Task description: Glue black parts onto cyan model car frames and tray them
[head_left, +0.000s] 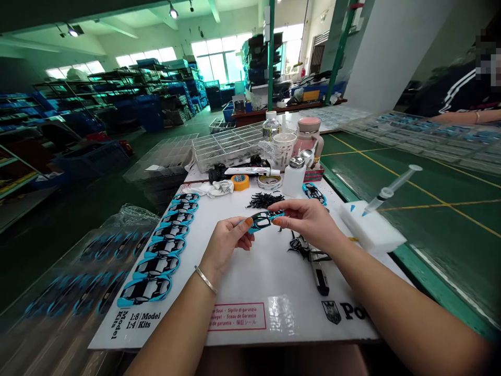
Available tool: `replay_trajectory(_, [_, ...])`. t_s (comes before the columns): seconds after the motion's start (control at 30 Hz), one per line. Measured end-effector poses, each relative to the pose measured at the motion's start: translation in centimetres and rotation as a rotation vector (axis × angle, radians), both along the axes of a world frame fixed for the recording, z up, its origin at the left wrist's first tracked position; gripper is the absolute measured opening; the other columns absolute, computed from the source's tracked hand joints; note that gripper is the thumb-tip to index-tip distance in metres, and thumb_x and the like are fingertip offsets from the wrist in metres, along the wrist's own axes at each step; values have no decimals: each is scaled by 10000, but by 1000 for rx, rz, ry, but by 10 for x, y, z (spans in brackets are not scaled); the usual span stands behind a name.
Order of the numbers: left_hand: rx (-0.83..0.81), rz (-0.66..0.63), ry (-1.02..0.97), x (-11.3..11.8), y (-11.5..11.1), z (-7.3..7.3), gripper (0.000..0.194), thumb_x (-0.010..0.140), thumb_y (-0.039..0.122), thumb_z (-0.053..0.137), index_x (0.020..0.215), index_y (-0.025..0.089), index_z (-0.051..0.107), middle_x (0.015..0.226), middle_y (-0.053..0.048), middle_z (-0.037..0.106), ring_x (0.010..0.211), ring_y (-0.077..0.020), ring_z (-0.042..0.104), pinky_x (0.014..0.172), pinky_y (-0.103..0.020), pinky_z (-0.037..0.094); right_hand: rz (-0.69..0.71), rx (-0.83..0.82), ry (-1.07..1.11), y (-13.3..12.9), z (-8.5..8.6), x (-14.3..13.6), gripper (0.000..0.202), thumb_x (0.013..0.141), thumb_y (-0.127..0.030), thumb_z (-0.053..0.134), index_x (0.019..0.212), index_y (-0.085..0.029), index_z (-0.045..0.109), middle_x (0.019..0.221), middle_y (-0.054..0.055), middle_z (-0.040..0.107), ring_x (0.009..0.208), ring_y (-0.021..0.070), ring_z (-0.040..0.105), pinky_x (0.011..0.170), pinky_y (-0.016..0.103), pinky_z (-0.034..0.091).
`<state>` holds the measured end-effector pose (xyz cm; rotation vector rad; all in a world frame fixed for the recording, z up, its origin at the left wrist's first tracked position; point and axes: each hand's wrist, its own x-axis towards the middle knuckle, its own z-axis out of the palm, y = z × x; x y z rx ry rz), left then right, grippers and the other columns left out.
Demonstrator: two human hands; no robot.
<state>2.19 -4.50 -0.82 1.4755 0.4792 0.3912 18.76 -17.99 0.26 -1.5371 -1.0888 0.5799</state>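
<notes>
Between my two hands, above the white board (250, 277), is a blue and black model car body part (261, 221). My left hand (231, 235) pinches its left end between thumb and fingers. At its right end, the thumb and fingertips of my right hand (305, 219) close on it; whether a small piece is also in those fingertips I cannot tell. Just behind the part lies a pile of small black pieces (264, 200). More black parts (299, 245) lie under my right hand, beside a black and grey tool (321, 277).
A row of similar blue and black car parts (158, 245) lines the board's left side. On the right, a syringe (391, 188) stands in a white foam block (373, 230). A white bottle (294, 177), orange tape (240, 182) and pink jug (308, 138) stand behind. Another person's arm (465, 117) shows far right.
</notes>
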Motion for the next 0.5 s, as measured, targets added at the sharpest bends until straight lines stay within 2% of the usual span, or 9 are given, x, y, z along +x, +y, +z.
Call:
replay_trajectory(0.17, [49,-1,67,0,0,-2,551,796,645,568,673,109,600,609,-54,604,475,-98,513,466,-206,423,-1,14,-73,1,-1,-2,361,789,-470,702,999,-177,714,838,53,697,728,186,626,610,284,487])
replay_trajectory(0.27, [26,14,122,1,0,-2,548,777,651,585,695,110,615,560,-38,584,429,-97,491,428,-208,404,-65,27,-231,1,-1,-4,301,841,-448,655,1024,-213,706,944,49,698,803,197,638,673,305,516])
replay_trajectory(0.4, [-4,28,156,1,0,0,554,765,660,586,751,109,641,524,-21,567,391,-94,476,400,-202,381,-105,232,-589,1,0,-10,245,847,-327,682,1080,-253,677,1134,51,649,1055,232,594,923,388,496])
replay_trajectory(0.5, [-15,14,157,2,-1,1,547,765,654,585,718,111,630,510,-19,557,383,-92,471,394,-199,378,-79,353,-773,2,0,-14,181,832,-269,704,1010,-241,687,1135,57,642,1155,247,539,1011,429,446])
